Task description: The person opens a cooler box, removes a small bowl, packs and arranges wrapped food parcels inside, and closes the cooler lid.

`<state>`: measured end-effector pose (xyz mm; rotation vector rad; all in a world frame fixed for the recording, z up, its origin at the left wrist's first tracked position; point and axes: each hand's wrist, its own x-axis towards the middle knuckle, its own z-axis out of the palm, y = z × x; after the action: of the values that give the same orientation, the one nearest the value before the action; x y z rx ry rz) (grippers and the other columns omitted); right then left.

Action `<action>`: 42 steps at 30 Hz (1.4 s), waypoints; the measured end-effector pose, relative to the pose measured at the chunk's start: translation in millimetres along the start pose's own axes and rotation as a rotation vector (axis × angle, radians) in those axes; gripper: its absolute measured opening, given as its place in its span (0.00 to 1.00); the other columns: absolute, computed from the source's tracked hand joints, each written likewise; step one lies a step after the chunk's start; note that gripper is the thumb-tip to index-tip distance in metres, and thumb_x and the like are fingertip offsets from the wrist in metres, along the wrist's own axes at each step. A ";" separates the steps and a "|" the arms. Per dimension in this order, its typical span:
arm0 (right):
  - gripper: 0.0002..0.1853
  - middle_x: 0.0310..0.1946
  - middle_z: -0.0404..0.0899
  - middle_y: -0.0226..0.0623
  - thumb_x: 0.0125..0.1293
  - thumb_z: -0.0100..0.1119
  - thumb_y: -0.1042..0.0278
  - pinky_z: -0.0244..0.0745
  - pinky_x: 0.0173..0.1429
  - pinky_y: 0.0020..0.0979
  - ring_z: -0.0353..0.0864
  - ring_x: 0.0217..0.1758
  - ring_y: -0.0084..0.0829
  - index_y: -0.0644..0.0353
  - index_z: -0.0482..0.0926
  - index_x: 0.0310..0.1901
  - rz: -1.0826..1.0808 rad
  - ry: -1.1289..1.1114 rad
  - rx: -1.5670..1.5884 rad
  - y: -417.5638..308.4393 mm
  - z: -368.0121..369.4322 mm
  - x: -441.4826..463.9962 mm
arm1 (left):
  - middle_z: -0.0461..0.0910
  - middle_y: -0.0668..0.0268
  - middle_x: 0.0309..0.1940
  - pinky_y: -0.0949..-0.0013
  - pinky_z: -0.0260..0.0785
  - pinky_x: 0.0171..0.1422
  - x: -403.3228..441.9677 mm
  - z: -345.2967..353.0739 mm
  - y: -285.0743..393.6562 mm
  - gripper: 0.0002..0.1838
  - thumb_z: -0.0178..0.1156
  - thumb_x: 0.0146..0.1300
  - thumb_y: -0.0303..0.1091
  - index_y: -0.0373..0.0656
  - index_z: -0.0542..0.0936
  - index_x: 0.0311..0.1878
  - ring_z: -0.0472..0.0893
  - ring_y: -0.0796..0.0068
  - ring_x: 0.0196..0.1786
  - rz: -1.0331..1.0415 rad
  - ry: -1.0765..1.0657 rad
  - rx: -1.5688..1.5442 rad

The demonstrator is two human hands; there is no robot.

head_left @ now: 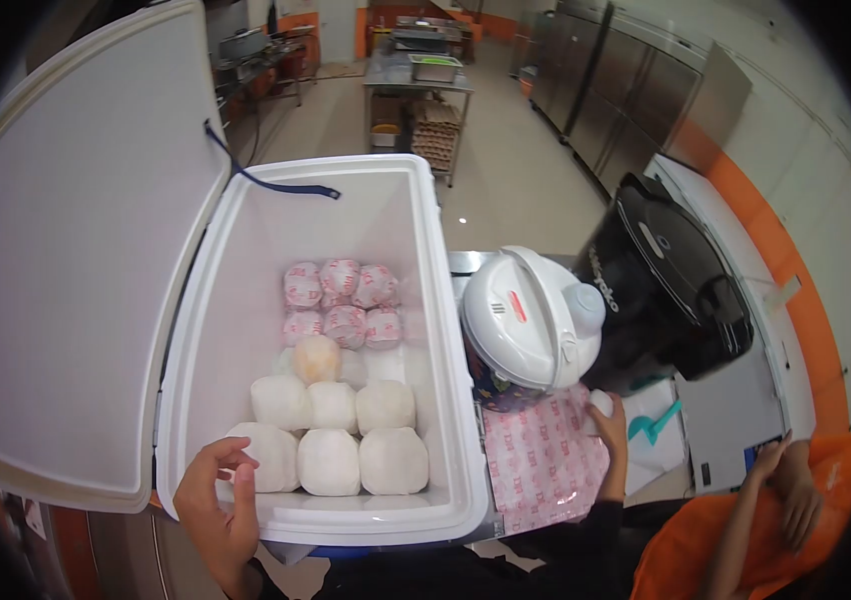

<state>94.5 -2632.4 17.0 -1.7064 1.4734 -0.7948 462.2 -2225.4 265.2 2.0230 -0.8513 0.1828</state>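
Note:
My left hand [221, 500] is at the near left corner of a white cooler box [455, 400], thumb and fingers apart, with nothing visible between them. Beside its fingertips lies one of several plain white round bundles [330, 461] in the box. A peach-coloured round item [318, 358] rests behind them, and several bundles in red-printed wrap [346, 326] sit farther back. To the right of the box, my right hand [611, 425] holds a small white object [601, 404] at the edge of a stack of red-printed paper sheets [546, 465].
The cooler's open lid [86, 250] fills the left side. A white-lidded container [521, 315] and a black appliance [666, 280] stand beyond the paper. A teal scoop [655, 423] lies right of my right hand. At the lower right is another person in orange [686, 530], hands together.

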 end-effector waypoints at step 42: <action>0.38 0.59 0.68 0.47 0.64 0.39 0.34 0.61 0.65 0.33 0.67 0.63 0.40 0.62 0.66 0.62 -0.793 -1.172 -0.969 -434.2 244.6 -104.0 | 0.69 0.49 0.50 0.66 0.64 0.52 -2.5 -99.6 -34.3 0.22 0.48 0.56 0.41 0.35 0.70 0.50 0.71 0.60 0.50 0.812 0.788 -0.120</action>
<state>514.3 -2465.3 251.5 -2.7427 0.2465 0.7415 501.0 -2133.1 298.1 1.2043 -1.0527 1.2482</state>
